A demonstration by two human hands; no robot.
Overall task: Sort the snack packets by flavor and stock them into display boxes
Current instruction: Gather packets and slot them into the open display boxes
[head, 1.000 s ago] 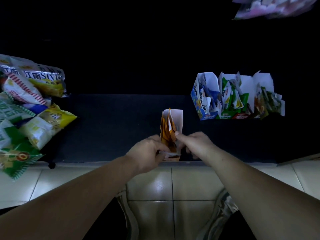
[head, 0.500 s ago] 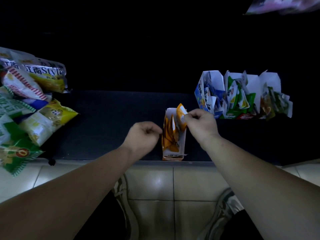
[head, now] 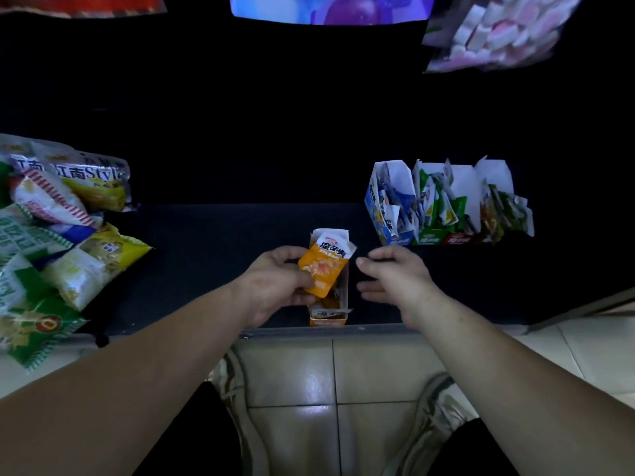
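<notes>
My left hand (head: 278, 283) grips an orange snack packet (head: 324, 267), held flat over the orange display box (head: 330, 314) that stands at the near edge of the dark mat. Other orange packets inside the box are mostly hidden under it. My right hand (head: 391, 280) hovers just right of the box, fingers apart and holding nothing. Further right, three filled display boxes stand side by side: a blue one (head: 390, 206), a green one (head: 436, 204) and a red one (head: 494, 207), each packed with small packets.
A heap of large snack bags (head: 58, 231) lies at the left of the dark mat (head: 213, 255). More bags hang above at the top right (head: 491, 32). Tiled floor (head: 330, 379) and my shoes lie below the mat's near edge.
The orange packet passed from my right hand to my left, which now holds it flat over the box. My right hand let go and drew off to the right, opening.
</notes>
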